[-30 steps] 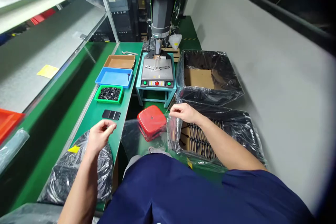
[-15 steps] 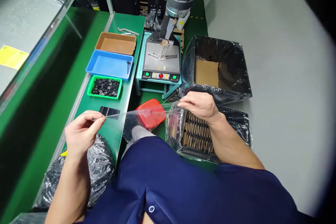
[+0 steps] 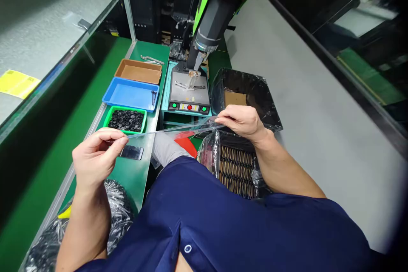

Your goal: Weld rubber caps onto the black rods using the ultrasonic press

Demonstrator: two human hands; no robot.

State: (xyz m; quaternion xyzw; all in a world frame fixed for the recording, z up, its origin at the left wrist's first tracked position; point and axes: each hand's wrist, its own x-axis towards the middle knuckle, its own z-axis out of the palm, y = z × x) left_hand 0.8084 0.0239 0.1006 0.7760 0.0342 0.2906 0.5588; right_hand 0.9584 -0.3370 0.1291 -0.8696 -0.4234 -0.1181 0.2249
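A thin clear plastic film (image 3: 168, 129) is stretched between my two hands above my lap. My left hand (image 3: 95, 155) pinches its left end over the green bench (image 3: 130, 174), close to a small dark flat part (image 3: 131, 152). My right hand (image 3: 244, 121) pinches the right end above a plastic-lined carton of black parts (image 3: 237, 170). Under the film a red stool (image 3: 188, 144) shows in part.
A green tray of small black parts (image 3: 126, 120), a blue tray (image 3: 130, 94) and a brown tray (image 3: 138, 71) line the bench. A teal-framed press machine (image 3: 189, 89) stands ahead, a lined open carton (image 3: 245, 97) to its right, a bag of black parts (image 3: 117, 208) at the lower left.
Both hands have taken hold of the clear film and drawn it taut between them. The view has tilted up and leaned right; the hands sit slightly higher.
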